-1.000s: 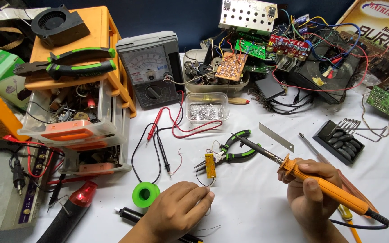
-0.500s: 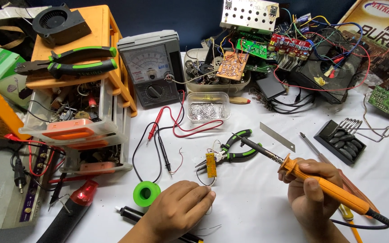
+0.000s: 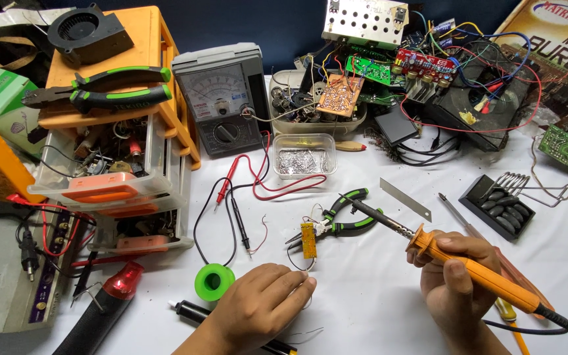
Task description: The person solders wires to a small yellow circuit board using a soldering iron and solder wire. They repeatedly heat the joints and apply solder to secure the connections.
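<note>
My right hand (image 3: 458, 289) grips an orange soldering iron (image 3: 474, 273), its dark tip pointing up-left over the green-handled pliers (image 3: 336, 220). The pliers lie on the white table and clamp a small yellow circuit board (image 3: 308, 239). My left hand (image 3: 261, 309) rests on the table just below that board, fingertips pinched on a thin solder wire (image 3: 307, 299) that loops by the board. A green solder spool (image 3: 214, 281) sits left of my left hand.
An analog multimeter (image 3: 221, 98) with red and black probes (image 3: 235, 197) stands behind. An orange parts drawer unit (image 3: 123, 151) carries cutters on the left. A clear box (image 3: 304, 155), a metal blade (image 3: 405, 198), a black iron stand (image 3: 504, 205) and wired circuit boards (image 3: 422, 72) crowd the back right.
</note>
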